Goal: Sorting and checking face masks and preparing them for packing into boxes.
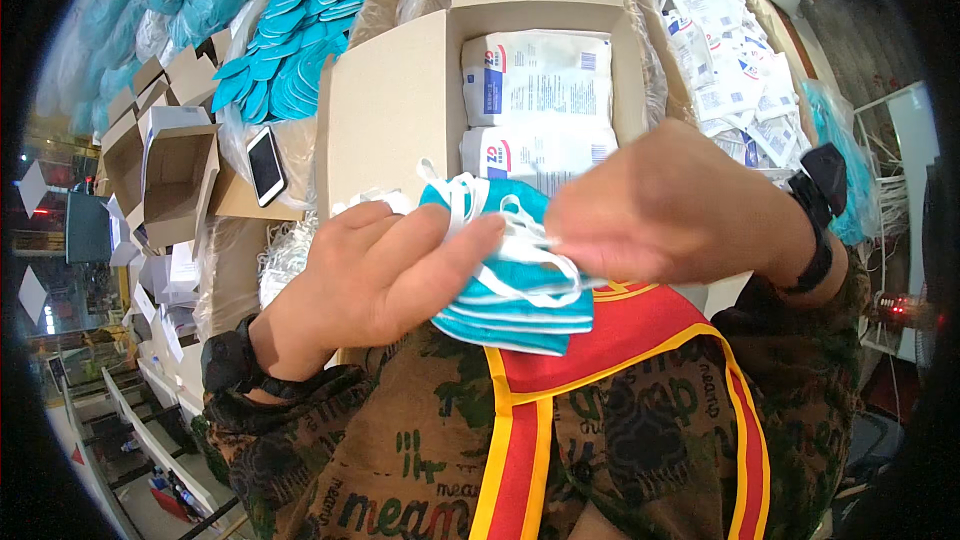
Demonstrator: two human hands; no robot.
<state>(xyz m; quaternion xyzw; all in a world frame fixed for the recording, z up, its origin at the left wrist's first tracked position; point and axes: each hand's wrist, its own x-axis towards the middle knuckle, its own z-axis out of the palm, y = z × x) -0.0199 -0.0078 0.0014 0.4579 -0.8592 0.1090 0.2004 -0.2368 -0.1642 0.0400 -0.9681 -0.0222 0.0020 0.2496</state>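
The right grip (660, 205) touches stacked teal masks (520, 315) with white straps (463, 198).

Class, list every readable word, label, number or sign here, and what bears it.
White packets in carton: large print legible, not copied; fine print too small.
Patterned brown clothing: dark lettering, partly legible, not copied.
Loose white packets, upper right: mostly too small.
Turquoise masks: no lettering visible.

This is looking like a packing workshop: an open carton (385, 110) is showing 2 white packs (537, 90), teal pieces (295, 45) are lying heaped past its left edge, white sachets (740, 70) are lying piled beyond its right edge, and open boxes (178, 185) are standing farther left.
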